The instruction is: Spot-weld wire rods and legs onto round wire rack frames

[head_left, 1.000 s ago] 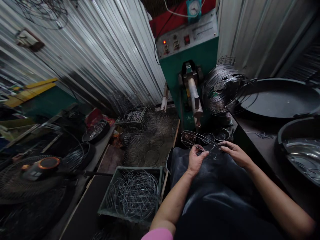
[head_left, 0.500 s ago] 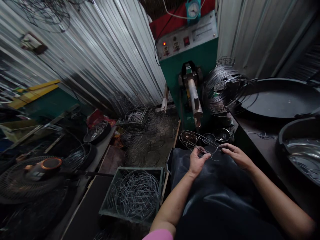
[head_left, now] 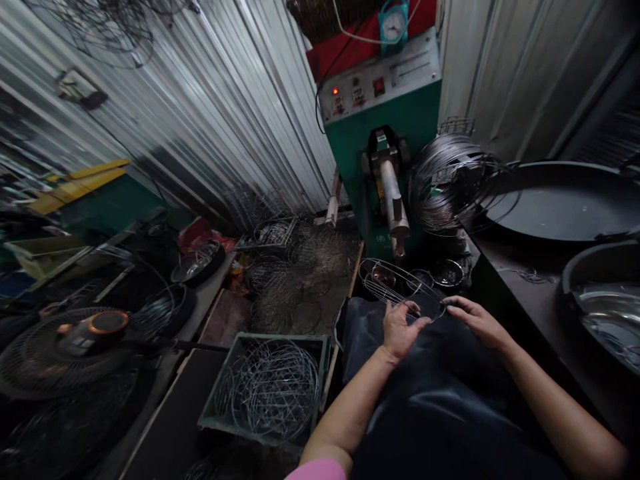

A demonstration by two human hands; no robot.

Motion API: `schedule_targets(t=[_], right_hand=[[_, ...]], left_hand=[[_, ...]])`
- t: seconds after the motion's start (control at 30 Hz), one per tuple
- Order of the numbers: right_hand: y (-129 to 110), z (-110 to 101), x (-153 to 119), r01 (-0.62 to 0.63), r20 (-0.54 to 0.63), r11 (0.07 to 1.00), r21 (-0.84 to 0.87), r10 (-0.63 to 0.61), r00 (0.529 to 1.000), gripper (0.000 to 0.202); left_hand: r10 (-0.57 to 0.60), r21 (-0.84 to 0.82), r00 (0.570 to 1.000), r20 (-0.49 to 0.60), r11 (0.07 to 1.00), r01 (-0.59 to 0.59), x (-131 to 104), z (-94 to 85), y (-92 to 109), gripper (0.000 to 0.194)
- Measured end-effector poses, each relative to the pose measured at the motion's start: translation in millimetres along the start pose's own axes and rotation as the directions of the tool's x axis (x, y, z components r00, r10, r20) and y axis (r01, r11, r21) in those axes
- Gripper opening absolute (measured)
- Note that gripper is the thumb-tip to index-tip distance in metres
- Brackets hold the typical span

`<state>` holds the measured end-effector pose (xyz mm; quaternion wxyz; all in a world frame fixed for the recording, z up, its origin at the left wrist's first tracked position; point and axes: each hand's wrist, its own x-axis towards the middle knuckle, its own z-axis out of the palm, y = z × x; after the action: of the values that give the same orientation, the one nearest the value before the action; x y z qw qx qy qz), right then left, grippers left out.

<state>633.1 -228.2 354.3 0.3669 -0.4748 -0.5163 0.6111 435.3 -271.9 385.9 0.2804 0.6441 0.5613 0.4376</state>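
Observation:
Over my lap, my left hand [head_left: 401, 328] is closed on a round wire rack [head_left: 383, 285] made of thin parallel wires inside a ring. The rack lies tilted, its far end pointing away to the left beneath the machine's metal arm [head_left: 391, 190]. At the rack's right end, my right hand [head_left: 473, 319] pinches the rim between thumb and fingertips. A dark apron [head_left: 440, 413] covers my lap under both hands. The exact finger contact on the thin wire is hard to see.
Ahead stands a green machine [head_left: 340, 143] with a control panel. Coiled wire [head_left: 445, 180] hangs right of its arm. Black round pans [head_left: 565, 280] rest on the right-hand bench. On the left, a green crate [head_left: 213, 407] holds wire racks, near a fan [head_left: 30, 360].
The rack has turned slightly, showing more of its parallel wires. My right fingers have come onto its rim from just beside it. The camera view has shifted slightly.

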Motion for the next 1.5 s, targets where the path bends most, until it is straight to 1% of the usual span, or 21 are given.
schedule_targets(t=[0.17, 0.23, 0.37, 0.47, 0.53, 0.6, 0.67, 0.73, 0.77, 0.8, 0.83, 0.87, 0.9, 0.93, 0.97, 1.0, 1.1, 1.2, 1.3, 1.37, 1.5], right_hand=[[-2.2, 1.1, -3.2, 0.015, -0.015, 1.0, -0.007, -0.015, 1.0, 0.041], [-5.4, 4.3, -4.9, 0.027, -0.029, 1.0, 0.007, -0.027, 0.999, 0.041], [-17.0, 17.3, -7.1, 0.111, -0.086, 0.994, 0.027, -0.108, 0.99, 0.04], [-25.7, 26.3, -7.5, 0.16, -0.179, 0.987, 0.004, -0.157, 0.971, 0.04], [-29.9, 26.9, -8.3, 0.177, -0.215, 0.984, -0.031, -0.18, 0.96, 0.042], [-33.2, 22.1, -10.4, 0.182, -0.196, 0.982, -0.055, -0.19, 0.962, 0.043], [-37.0, 13.9, -14.1, 0.18, -0.138, 0.983, -0.046, -0.185, 0.973, 0.042], [-43.0, 5.2, -18.9, 0.162, -0.077, 0.987, -0.019, -0.163, 0.984, 0.04], [-47.0, 1.7, -21.3, 0.144, -0.052, 0.99, -0.004, -0.144, 0.988, 0.04], [-51.5, -1.1, -23.5, 0.123, -0.03, 0.992, 0.012, -0.122, 0.992, 0.04], [-56.4, -2.9, -25.3, 0.104, -0.013, 0.994, 0.027, -0.104, 0.995, 0.04], [-61.3, -4.0, -26.6, 0.092, 0.003, 0.995, 0.044, -0.092, 0.996, 0.04], [-66.1, -4.3, -27.4, 0.086, 0.02, 0.994, 0.062, -0.087, 0.996, 0.039], [-70.4, -4.0, -27.7, 0.082, 0.038, 0.993, 0.081, -0.086, 0.996, 0.038], [-74.2, -3.5, -27.5, 0.077, 0.058, 0.992, 0.104, -0.083, 0.995, 0.037], [-77.2, -2.8, -27.1, 0.066, 0.08, 0.99, 0.129, -0.076, 0.994, 0.036], [-82.7, -1.9, -25.3, 0.001, 0.13, 0.977, 0.214, -0.029, 0.991, 0.035], [-85.2, -3.3, -24.1, -0.059, 0.154, 0.962, 0.268, 0.018, 0.988, 0.035], [-88.2, -5.2, -24.1, -0.092, 0.18, 0.956, 0.28, 0.041, 0.983, 0.035], [-90.0, -5.7, -24.3, -0.103, 0.199, 0.955, 0.278, 0.047, 0.979, 0.034], [-88.3, -6.3, -24.8, -0.09, 0.191, 0.953, 0.289, 0.035, 0.981, 0.033]], left_hand=[[-0.013, 0.042, 1.0, -0.016, 0.999, 0.014, -3.2, 4.2, 0.6, 0.016], [-0.028, 0.066, 0.999, -0.03, 0.997, 0.03, -5.7, 9.7, 1.2, 0.016], [-0.086, 0.072, 0.995, -0.045, 0.993, 0.089, -10.9, 25.5, 5.3, 0.018], [-0.104, 0.032, 0.994, -0.015, 0.994, 0.105, -14.1, 32.7, 11.8, 0.02], [-0.092, -0.003, 0.995, 0.033, 0.996, 0.093, -17.5, 31.2, 17.4, 0.028], [-0.067, -0.055, 0.992, 0.104, 0.996, 0.073, -23.8, 23.9, 22.7, 0.044], [-0.045, -0.113, 0.983, 0.179, 0.991, 0.066, -32.4, 10.7, 25.4, 0.055], [-0.038, -0.142, 0.981, 0.191, 0.988, 0.066, -39.5, -7.7, 23.5, 0.051], [-0.04, -0.133, 0.988, 0.148, 0.989, 0.06, -40.8, -18.4, 20.7, 0.044], [-0.034, -0.106, 0.997, 0.066, 0.993, 0.041, -39.9, -29.5, 16.8, 0.037], [-0.013, -0.059, 0.999, -0.043, 0.998, 0.011, -36.6, -40.7, 12.2, 0.031], [0.029, 0.006, 0.985, -0.17, 1.0, -0.028, -31.1, -51.3, 7.4, 0.028], [0.09, 0.079, 0.962, -0.259, 0.994, -0.072, -23.9, -60.9, 2.9, 0.028], [0.158, 0.145, 0.942, -0.295, 0.982, -0.119, -15.8, -68.9, -0.9, 0.029], [0.214, 0.193, 0.933, -0.288, 0.968, -0.163, -7.7, -75.3, -3.8, 0.03], [0.257, 0.223, 0.933, -0.252, 0.954, -0.203, -0.5, -79.8, -5.5, 0.028], [0.343, 0.246, 0.932, -0.118, 0.919, -0.307, 11.5, -84.0, -5.5, 0.02], [0.399, 0.24, 0.914, -0.075, 0.897, -0.372, 9.8, -80.9, -3.6, 0.02], [0.427, 0.215, 0.897, -0.112, 0.892, -0.398, 2.8, -76.3, -5.2, 0.024], [0.446, 0.206, 0.88, -0.163, 0.888, -0.412, -1.5, -73.4, -8.1, 0.024], [0.466, 0.179, 0.842, -0.273, 0.884, -0.431, -7.3, -70.7, -12.7, 0.015]])
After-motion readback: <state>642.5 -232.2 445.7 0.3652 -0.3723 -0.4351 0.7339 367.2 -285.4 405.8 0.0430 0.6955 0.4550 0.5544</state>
